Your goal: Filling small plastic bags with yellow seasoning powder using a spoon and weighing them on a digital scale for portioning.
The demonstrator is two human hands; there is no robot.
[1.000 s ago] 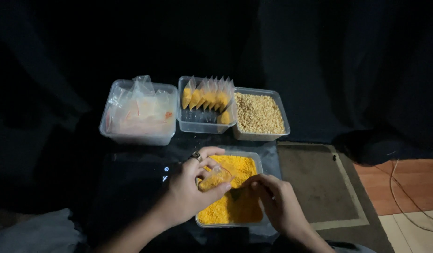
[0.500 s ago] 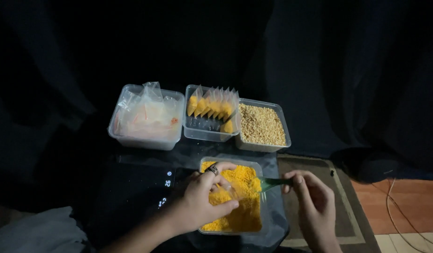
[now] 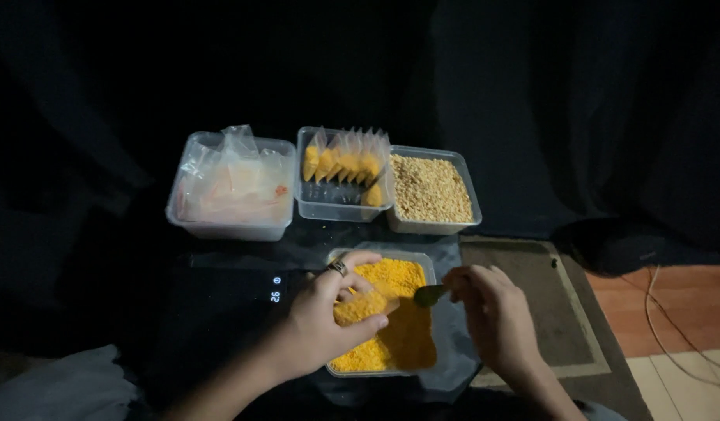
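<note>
My left hand (image 3: 325,323), a ring on one finger, holds a small clear plastic bag (image 3: 365,304) partly filled with orange powder. It hovers over a clear tub of orange powder (image 3: 399,335) at the front. Just to its right, my right hand (image 3: 492,316) grips a small dark spoon (image 3: 430,295), its bowl pointing left toward the bag, over the tub's right rim.
Three clear tubs stand in a row at the back: one with empty plastic bags (image 3: 231,187), one with several filled orange packets (image 3: 344,168), one with pale beige grains (image 3: 430,189). A black digital scale (image 3: 243,296) lies under the front tub. A rug (image 3: 547,312) lies to the right.
My right hand has drawn back to the right and lifted the spoon out of the powder. My left hand has stayed over the tub with the bag.
</note>
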